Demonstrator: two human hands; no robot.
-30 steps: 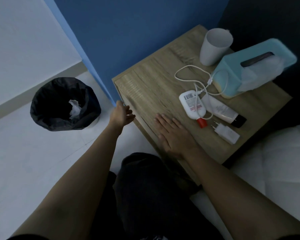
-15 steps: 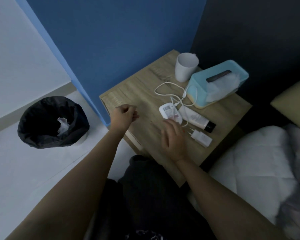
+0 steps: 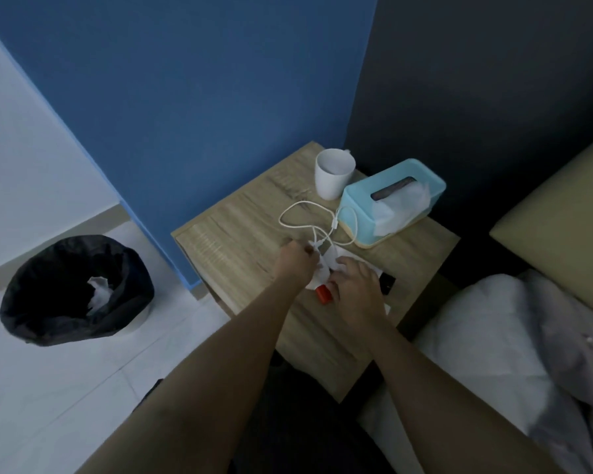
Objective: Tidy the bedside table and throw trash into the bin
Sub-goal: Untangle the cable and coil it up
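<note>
Untangling looks like the step in hand. The left hand (image 3: 293, 265) has its grip curled, apparently pinching the white charger cable (image 3: 335, 224) where it crosses the white bottle (image 3: 324, 268), which sits mid-bench (image 3: 226, 241), just in front of the tissue box (image 3: 391, 203). The right hand (image 3: 356, 289) lies over the bottle and the black-capped tube (image 3: 387, 282); can't tell whether that grip clamps anything or just rests. To do it well: pin the bottle with the right, lift the cable straight up and off, then coil it. Dragging sideways likely pulls the bottle along, and the far loop sits near the mug (image 3: 332, 177). The bottle lies flat, long axis running roughly away from the person, red cap (image 3: 322, 295) pointing back toward the near edge. The bin (image 3: 31, 302) stands on the floor left of the bench, well apart, with a crumpled tissue (image 3: 100, 292) inside.
</note>
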